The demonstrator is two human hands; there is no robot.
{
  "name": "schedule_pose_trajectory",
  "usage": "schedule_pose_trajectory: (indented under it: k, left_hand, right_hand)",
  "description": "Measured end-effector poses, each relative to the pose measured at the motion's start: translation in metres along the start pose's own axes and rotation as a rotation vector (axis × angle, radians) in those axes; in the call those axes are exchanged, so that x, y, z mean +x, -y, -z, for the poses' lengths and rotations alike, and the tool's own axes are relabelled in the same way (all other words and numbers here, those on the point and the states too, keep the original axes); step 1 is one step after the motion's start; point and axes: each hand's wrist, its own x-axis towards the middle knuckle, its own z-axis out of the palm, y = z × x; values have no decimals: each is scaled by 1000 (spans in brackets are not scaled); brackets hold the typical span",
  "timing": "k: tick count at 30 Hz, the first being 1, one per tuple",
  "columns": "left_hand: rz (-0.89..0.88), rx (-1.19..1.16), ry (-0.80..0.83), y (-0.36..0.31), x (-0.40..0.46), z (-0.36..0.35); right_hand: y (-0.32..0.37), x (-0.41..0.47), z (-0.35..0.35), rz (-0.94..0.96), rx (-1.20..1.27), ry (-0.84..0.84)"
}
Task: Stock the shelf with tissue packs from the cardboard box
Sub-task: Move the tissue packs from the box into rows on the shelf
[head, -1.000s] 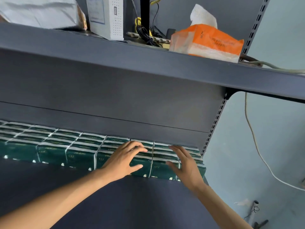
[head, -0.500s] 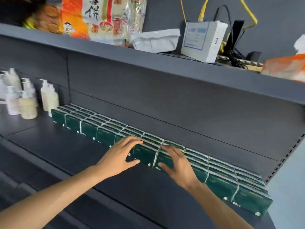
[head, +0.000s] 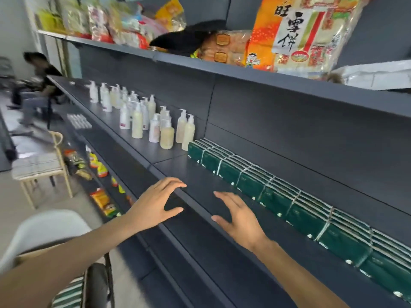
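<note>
While both hands hover over the front part of a dark grey shelf (head: 200, 172), neither one holds anything. The left hand (head: 153, 207) is over the shelf's front edge, fingers spread and gently bent, thumb pointing right. The right hand (head: 241, 216) is just beside it, further in over the shelf, fingers spread and relaxed, thumb pointing left. Both are apart from the tissue packs (head: 289, 203).

The tissue packs stand in one long row along the back edge of the shelf, against the back panel, running from near the middle of the shelf off to the right end. Each pack is dark green with thin white lines along its top and small white marks low on its front face. They are pressed side by side, with pale seams showing between groups.

At the left end of the row, just beside the first pack, stands a cluster of white and cream pump bottles (head: 153, 127), carrying on leftward along the shelf.

On the shelf above lies a big orange and white snack bag (head: 295, 34) with large printed characters, among other blurred packets.

Below left, a white chair (head: 40, 230) and the edge of a cardboard box (head: 33, 255) show behind the left forearm. A wooden stool (head: 40, 167) stands on the floor further left.
</note>
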Motion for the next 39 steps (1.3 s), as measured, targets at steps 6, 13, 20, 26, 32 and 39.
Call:
schedule_pose_trajectory:
  k: [6,13,20,26,32,39]
  left_hand:
    - [132,23,-4,84,-80,56]
    - [368,61,-47,157,-167,97]
    - [614,143,-27,211,-237,106]
    - [843,137,-36,242,-305,82]
    - [1016,85,43,276,-371,42]
    - [1057,-5,274,341,-443,-41]
  right_hand:
    - [86,61,-66,136,56,80]
    - [155,124,-149,281,148,211]
    - [197,170,-245,438,199,338]
    - [219,187,-337,551,277,502]
    - [229,173,-430,603,312,652]
    - [230,122,-545,469,330,838]
